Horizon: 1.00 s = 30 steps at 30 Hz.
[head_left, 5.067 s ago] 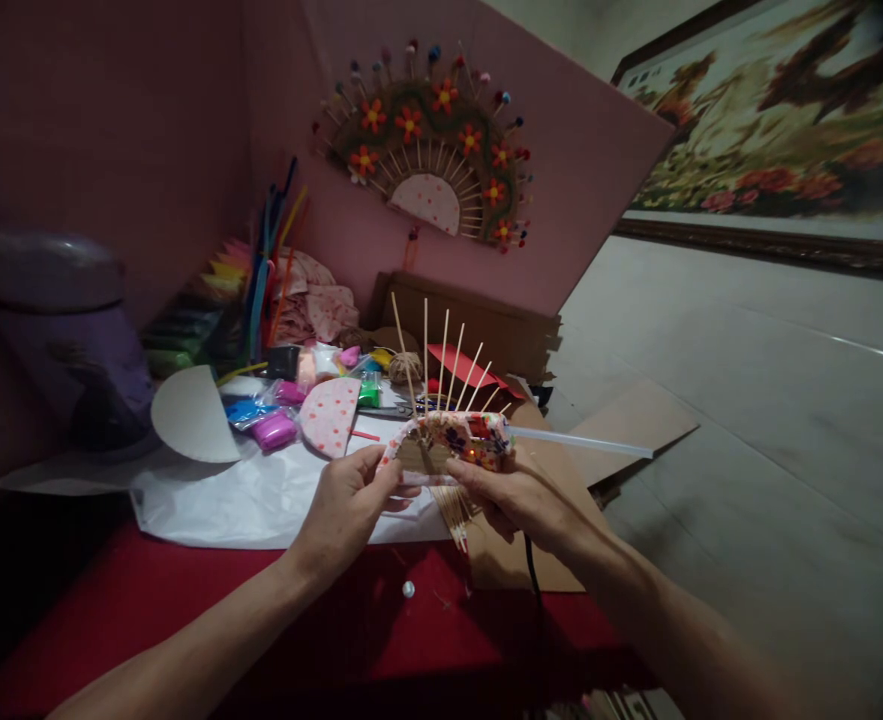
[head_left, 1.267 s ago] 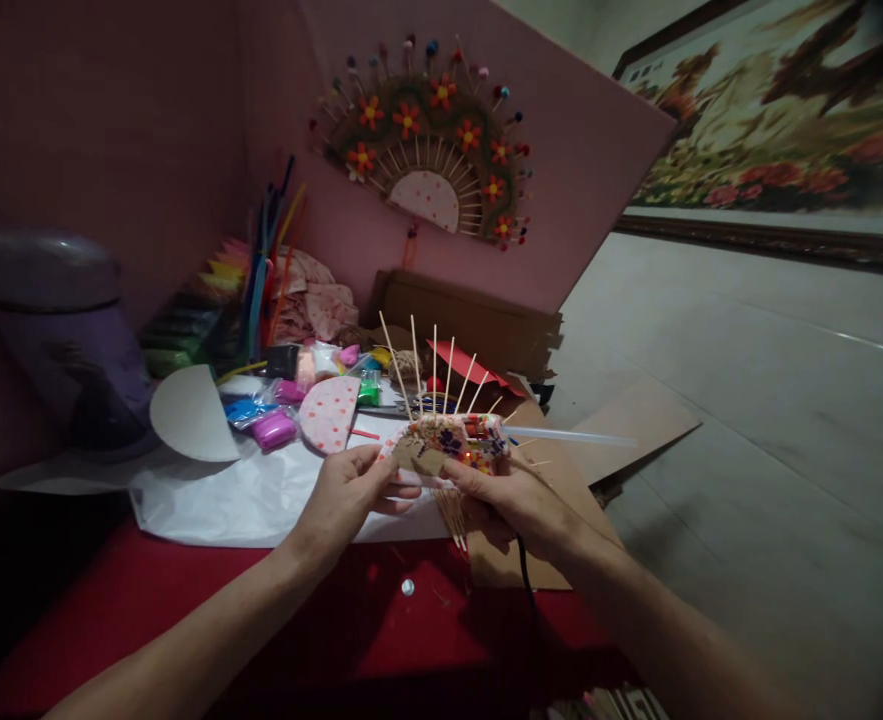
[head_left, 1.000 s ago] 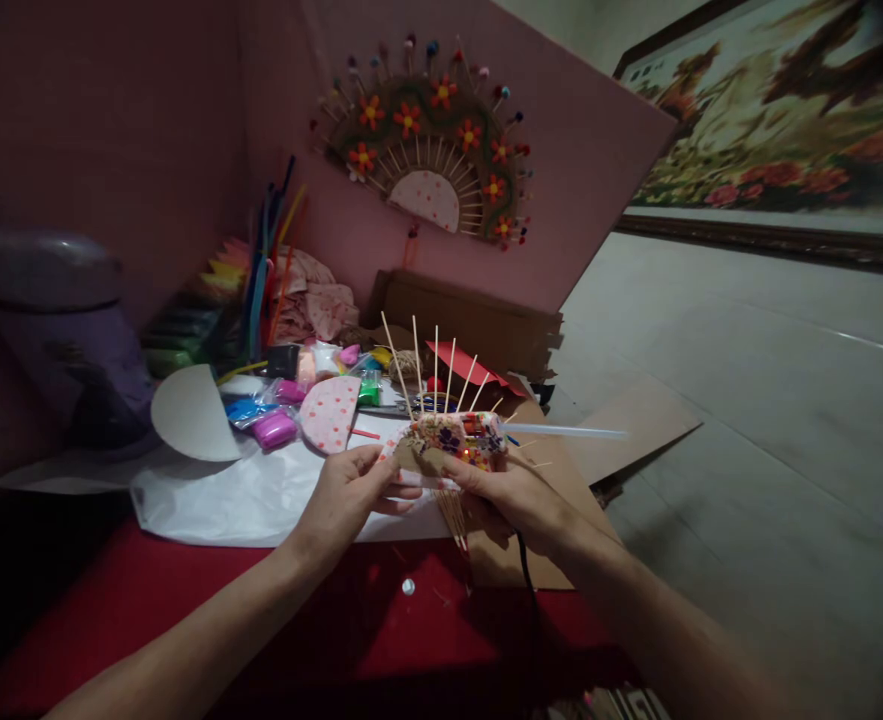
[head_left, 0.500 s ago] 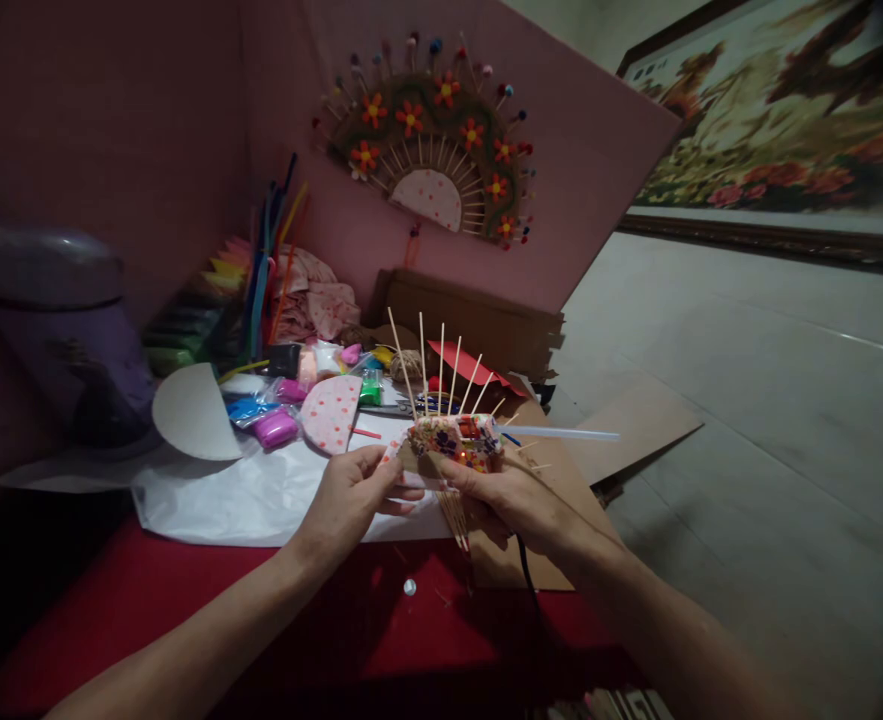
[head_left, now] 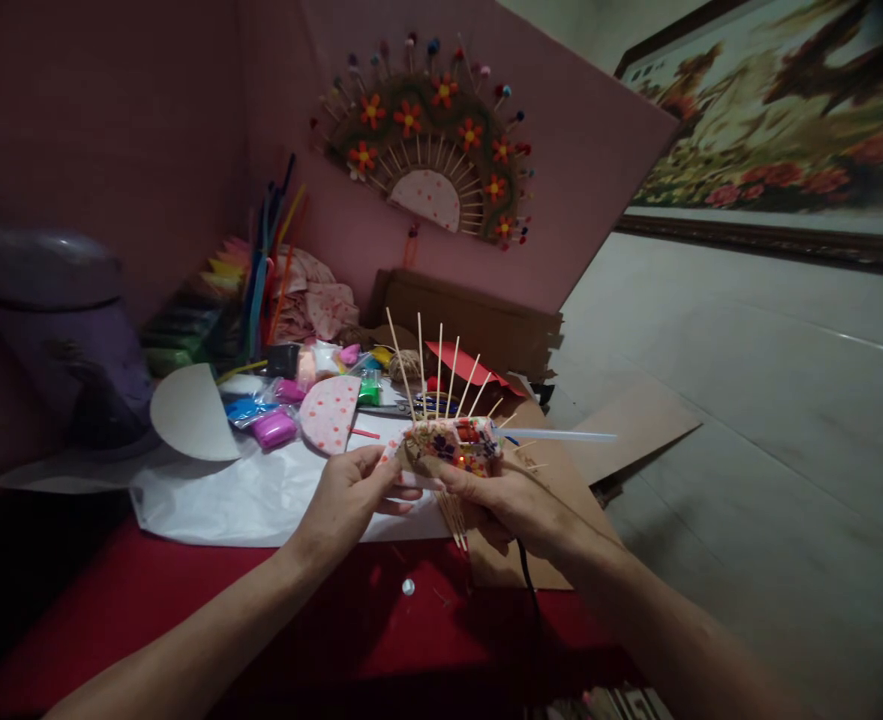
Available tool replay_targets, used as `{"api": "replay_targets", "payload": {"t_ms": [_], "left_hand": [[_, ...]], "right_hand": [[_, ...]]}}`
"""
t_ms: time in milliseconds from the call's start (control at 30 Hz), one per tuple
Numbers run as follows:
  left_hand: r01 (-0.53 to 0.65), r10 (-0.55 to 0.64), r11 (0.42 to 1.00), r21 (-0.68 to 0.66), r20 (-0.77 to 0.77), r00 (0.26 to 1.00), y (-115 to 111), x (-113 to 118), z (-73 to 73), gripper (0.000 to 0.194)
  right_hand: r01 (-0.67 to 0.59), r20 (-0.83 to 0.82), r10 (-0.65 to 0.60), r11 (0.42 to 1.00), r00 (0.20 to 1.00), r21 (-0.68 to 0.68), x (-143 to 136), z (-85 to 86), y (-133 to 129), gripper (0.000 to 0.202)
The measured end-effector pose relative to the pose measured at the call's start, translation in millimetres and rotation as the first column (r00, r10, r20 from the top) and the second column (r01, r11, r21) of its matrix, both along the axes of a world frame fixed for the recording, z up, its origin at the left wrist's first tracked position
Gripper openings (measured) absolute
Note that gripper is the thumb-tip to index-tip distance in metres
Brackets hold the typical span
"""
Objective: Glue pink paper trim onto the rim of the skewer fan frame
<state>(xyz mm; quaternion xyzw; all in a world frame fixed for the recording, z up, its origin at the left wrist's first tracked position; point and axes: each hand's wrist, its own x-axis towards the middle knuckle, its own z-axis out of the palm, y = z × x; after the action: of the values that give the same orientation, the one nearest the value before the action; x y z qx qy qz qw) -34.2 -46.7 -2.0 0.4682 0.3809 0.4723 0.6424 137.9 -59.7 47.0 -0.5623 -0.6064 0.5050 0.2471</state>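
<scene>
Fingers of my left hand [head_left: 358, 490] pinch the left edge of a half-round fan base [head_left: 418, 465] with a dotted cloth edge. Thin wooden sticks [head_left: 452, 370] fan out upward beyond it. My right hand [head_left: 501, 500] is wrapped round a flower-patterned glue gun [head_left: 478, 437], held over the base's right part. A small orange light glows on the gun, and a clear glue stick [head_left: 561, 435] juts out to the right. The gun's nozzle is hard to make out. Below the hands hangs a bundle of sticks [head_left: 454, 520].
Behind lie a dotted half-disc [head_left: 330, 415], a white half-disc [head_left: 193, 412], bagged clay [head_left: 274, 428] and scissors [head_left: 388, 409]. A purple bin [head_left: 73, 350] stands left. Cardboard [head_left: 516, 560] lies under my right hand. A decorated fan [head_left: 426, 150] hangs behind.
Hardly anything differs; the whole view has shifted very slightly. Both hands keep the same hold on the base and the glue gun.
</scene>
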Motion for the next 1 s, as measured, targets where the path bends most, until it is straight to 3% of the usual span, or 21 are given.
{"api": "replay_targets", "payload": {"t_ms": [267, 567, 833, 1000], "left_hand": [[-0.008, 0.008, 1.000, -0.023, -0.008, 1.000, -0.4, 1.0, 1.8, 0.030], [0.005, -0.005, 1.000, -0.030, -0.011, 1.000, 0.0, 0.8, 0.5, 0.027], [0.016, -0.015, 0.996, -0.087, 0.013, 1.000, 0.8, 1.6, 0.8, 0.025], [0.029, -0.027, 0.997, -0.075, 0.025, 0.999, 2.8, 0.4, -4.5, 0.024]], "right_hand": [[0.011, -0.081, -0.006, 0.998, 0.997, 0.062, 1.3, 5.3, -4.3, 0.050], [0.011, -0.117, -0.004, 0.998, 0.993, 0.056, 5.9, -1.0, 1.4, 0.052], [0.115, -0.387, -0.085, 0.992, 0.918, 0.055, -0.1, -0.9, 2.9, 0.033], [0.085, -0.494, -0.038, 0.994, 0.869, 0.073, 3.3, -2.3, 0.9, 0.032]]}}
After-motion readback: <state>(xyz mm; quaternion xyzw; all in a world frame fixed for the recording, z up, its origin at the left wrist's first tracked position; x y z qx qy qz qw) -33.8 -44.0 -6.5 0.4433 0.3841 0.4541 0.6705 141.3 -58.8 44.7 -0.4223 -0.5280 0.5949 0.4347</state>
